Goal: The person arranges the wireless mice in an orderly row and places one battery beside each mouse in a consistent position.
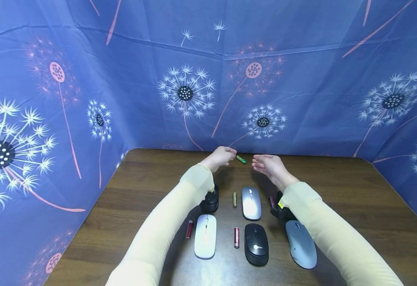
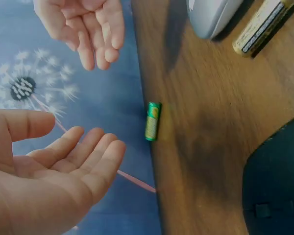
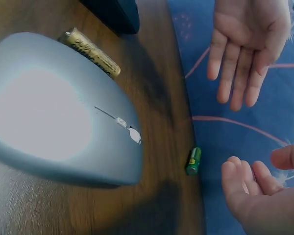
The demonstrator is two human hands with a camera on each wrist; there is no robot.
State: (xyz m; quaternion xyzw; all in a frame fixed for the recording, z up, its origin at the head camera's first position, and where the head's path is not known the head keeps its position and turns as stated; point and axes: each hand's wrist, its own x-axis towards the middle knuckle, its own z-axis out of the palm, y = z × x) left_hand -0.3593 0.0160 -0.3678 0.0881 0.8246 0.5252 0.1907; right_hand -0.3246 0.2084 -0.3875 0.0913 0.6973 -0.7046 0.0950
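My left hand (image 1: 220, 157) and right hand (image 1: 272, 169) are held out over the far side of the wooden table, apart from each other, with nothing in them. A small green battery (image 1: 241, 159) lies near the table's back edge, between the two hands in the head view. In the left wrist view, the left hand (image 2: 63, 176) shows loosely bent fingers and a thumb standing apart. The right wrist view shows the right hand (image 3: 264, 191) with its fingers slightly bent, beside the green battery (image 3: 193, 161).
Nearer lie a gold battery (image 1: 235, 200), a silver-grey mouse (image 1: 251, 203), a white mouse (image 1: 205, 236), a black mouse (image 1: 256, 244) and a blue-grey mouse (image 1: 301, 244). Red batteries (image 1: 237, 237) lie among them. A black object (image 1: 211, 200) is partly hidden by the left forearm. Patterned blue cloth (image 1: 222, 79) hangs behind.
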